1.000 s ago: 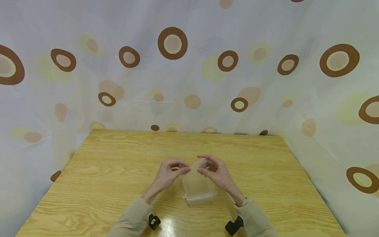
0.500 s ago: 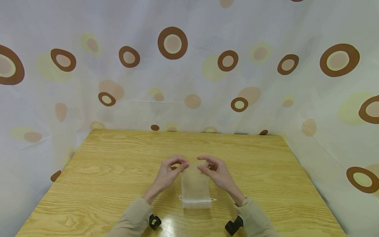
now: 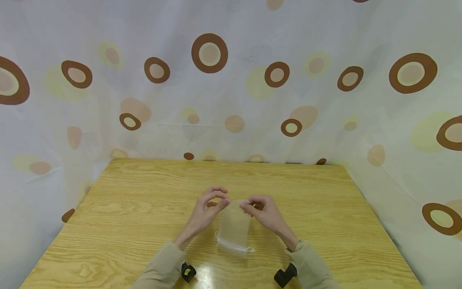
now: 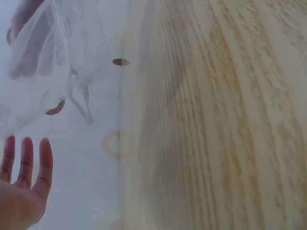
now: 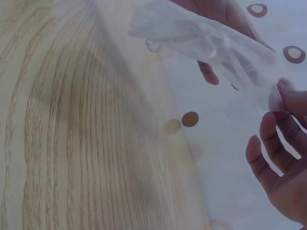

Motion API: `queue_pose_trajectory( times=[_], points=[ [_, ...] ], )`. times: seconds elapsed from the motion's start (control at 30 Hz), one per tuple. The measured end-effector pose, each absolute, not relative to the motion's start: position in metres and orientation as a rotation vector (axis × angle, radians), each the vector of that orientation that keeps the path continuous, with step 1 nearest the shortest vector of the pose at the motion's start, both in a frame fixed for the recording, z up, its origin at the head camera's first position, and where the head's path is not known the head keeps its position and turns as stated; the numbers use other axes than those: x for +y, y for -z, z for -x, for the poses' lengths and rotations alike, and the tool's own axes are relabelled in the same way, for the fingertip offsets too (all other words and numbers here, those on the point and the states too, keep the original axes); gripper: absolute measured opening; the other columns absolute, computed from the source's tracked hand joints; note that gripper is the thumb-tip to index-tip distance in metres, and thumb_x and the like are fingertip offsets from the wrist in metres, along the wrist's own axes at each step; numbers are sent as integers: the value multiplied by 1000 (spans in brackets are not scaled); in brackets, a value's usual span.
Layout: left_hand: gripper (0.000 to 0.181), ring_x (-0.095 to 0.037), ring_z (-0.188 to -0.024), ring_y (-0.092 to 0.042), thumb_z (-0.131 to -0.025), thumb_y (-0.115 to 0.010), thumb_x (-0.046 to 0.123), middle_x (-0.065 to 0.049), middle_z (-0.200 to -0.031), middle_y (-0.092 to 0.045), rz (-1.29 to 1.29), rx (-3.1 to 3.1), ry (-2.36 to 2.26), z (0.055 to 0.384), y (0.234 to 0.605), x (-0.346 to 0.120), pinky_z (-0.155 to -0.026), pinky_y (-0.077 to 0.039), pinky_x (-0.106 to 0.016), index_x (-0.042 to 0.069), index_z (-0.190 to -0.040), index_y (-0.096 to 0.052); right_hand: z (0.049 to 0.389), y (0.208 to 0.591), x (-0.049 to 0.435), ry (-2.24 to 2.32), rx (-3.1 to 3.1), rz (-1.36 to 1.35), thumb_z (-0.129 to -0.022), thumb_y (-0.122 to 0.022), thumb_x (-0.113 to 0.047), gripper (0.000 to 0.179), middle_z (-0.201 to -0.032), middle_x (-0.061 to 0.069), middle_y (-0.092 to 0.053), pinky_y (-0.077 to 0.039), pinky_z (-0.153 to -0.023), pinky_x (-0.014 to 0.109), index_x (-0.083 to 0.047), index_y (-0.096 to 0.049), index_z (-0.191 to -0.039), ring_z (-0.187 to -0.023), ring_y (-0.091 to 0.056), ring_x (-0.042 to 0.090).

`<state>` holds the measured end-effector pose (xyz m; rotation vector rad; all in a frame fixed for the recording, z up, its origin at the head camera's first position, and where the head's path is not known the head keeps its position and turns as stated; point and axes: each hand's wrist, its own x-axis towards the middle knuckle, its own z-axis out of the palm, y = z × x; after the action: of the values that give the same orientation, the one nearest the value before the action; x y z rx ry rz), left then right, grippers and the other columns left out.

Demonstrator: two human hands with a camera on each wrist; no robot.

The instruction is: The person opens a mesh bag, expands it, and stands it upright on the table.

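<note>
A small sheer white drawstring pouch [image 3: 233, 226] hangs upside down between the two hands, over the table. My left hand [image 3: 203, 208] pinches one upper corner of it between thumb and index finger. At the other corner my right hand [image 3: 265, 210] pinches the thin fabric the same way. The gathered drawstring line runs across the lower part, with a cord loop [image 3: 250, 249] sticking out at each side. In the right wrist view the pouch [image 5: 216, 45] is see-through, and part of the left hand shows behind it. A cord loop [image 4: 79, 98] dangles in the left wrist view.
A wood-grain table [image 3: 144, 184] lies under the hands. White curtain [image 3: 231, 96] with brown rings and pale dots stands behind it and at both sides. Each wrist carries a small black camera [image 3: 285, 276] below a beige sleeve [image 3: 312, 265].
The pouch has swung, and its lower end has shifted left and tilted. The right hand's fingers have closed in at the corner, while the left hand's other fingers have lifted and spread.
</note>
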<state>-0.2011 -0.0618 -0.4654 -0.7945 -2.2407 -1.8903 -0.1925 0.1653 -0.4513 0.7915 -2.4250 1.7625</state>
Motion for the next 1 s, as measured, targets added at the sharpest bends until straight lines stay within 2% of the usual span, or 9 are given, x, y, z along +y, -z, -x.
queue_pose_trajectory(
  times=[0.07,0.2,0.27,0.37,0.43,0.57,0.7,0.83,1.0],
  points=[
    [11,-19,-119,-52,-95,-70,13,-15,-131,-55,795,-2249,1863,200,466,-62,-88,-54,-38,9,-105,-71,192,452,164,-1740,-2402,-777,-97,-65,-4,13,-78,22,-68,-52,-58,27,4,-74,-92,-62,-59,15],
    [38,-22,-125,-46,-85,-82,17,-10,-136,-49,763,-2279,1779,198,468,-61,-94,-50,-41,15,-120,-66,191,452,162,-1713,-2351,-770,-95,-68,-2,10,-78,23,-69,-54,-61,24,2,-73,-87,-65,-63,9],
    [50,-22,-125,-43,-80,-87,21,-7,-135,-48,736,-2288,1734,196,468,-60,-97,-47,-40,18,-124,-63,191,452,160,-1699,-2321,-777,-94,-68,-1,10,-79,22,-70,-55,-63,25,1,-73,-85,-67,-65,11],
    [59,-23,-116,-44,-75,-91,23,-5,-130,-51,720,-2288,1704,194,468,-58,-95,-43,-39,23,-125,-60,190,452,159,-1660,-2297,-768,-92,-70,-1,10,-80,19,-71,-57,-68,26,-1,-73,-83,-68,-66,11],
    [61,-26,-107,-47,-74,-92,22,-5,-122,-55,754,-2279,1698,194,469,-57,-94,-44,-38,21,-126,-59,190,453,158,-1639,-2291,-756,-92,-71,-1,10,-80,17,-72,-57,-70,26,-3,-73,-82,-69,-66,10],
    [60,-34,-99,-58,-77,-89,17,-6,-107,-66,821,-2280,1718,194,470,-55,-93,-50,-44,15,-127,-57,189,453,157,-1612,-2299,-741,-89,-73,1,11,-79,14,-72,-56,-70,24,-6,-72,-81,-70,-64,5],
    [49,-28,-95,-68,-84,-83,14,-6,-96,-75,821,-2277,1764,193,470,-54,-96,-51,-47,13,-127,-58,189,455,157,-1589,-2292,-781,-87,-73,5,13,-76,15,-71,-54,-65,24,-5,-71,-79,-65,-64,15],
    [43,-18,-89,-69,-87,-79,13,-6,-90,-77,804,-2268,1743,193,470,-53,-96,-51,-41,11,-127,-61,189,456,157,-1581,-2281,-798,-86,-73,6,14,-74,16,-69,-53,-62,23,-5,-70,-79,-62,-62,19],
    [36,-18,-84,-70,-89,-76,9,-11,-90,-75,796,-2242,1722,193,468,-51,-86,-58,-34,3,-123,-67,190,460,159,-1621,-2276,-810,-89,-73,-2,13,-73,17,-68,-55,-63,25,-6,-69,-78,-63,-63,17]
  ],
)
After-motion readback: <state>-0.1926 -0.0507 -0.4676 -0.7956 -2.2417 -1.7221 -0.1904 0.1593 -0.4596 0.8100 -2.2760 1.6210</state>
